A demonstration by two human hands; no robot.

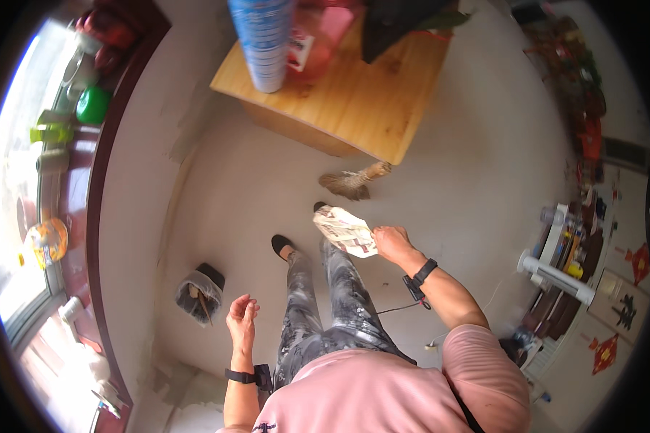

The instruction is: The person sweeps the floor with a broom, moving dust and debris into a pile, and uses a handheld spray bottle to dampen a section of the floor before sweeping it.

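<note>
standing on a pale floor (477, 216), a person in a pink shirt (383, 390) faces a wooden desk (383, 94). well off the desk's left corner, near the wall (141, 238), sits a lined bin (181, 294); a short broom (347, 185) lies just by the desk's nearest corner. below that corner, out over the legs (347, 289), a pale printed bag or cloth (345, 231) is held by one end. the hands are apart: the right hand (393, 244) is clamped on that end, while the left hand (243, 310) is free, fingers loosely curled. the piece looks light and limp, so a firm pinch, far end level and clear of the knees, should serve best; the free hand could steady it.
</note>
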